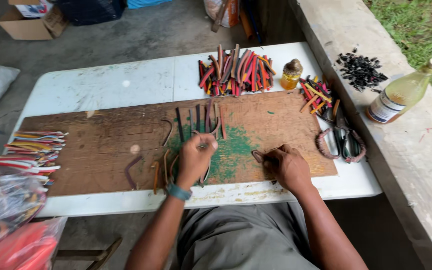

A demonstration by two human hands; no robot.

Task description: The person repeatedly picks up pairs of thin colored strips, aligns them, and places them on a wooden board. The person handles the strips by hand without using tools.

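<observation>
Pinching a thin dark strip [209, 146] between thumb and fingertips, the left hand [195, 160] works over the green-stained patch of the worn wooden board [101, 145], its grip closed on the strip's upper end while the rest curves down toward the wrist. The right hand [288, 167], at 3 o'clock from the left, is curled tight with its grip pressing a small looped strip end [259, 156] flat against the board. These strips look light, limp and rubbery, so they likely bend and spring rather than hold a shape; taking one near its end and pinning it down seems the surest hold, since a mid-length pinch would let both ends flop. More dark strips [198, 119] lie side by side at 12 o'clock from the left hand, and curved ones [161, 170] rest at 9 o'clock. On the white surface [126, 80], a pile of coloured strips [236, 70] sits at 12 o'clock, a small amber jar [291, 75] just beside it, shears [343, 137] at 3 o'clock, and a stack of striped pieces [33, 150] at 9 o'clock.
</observation>
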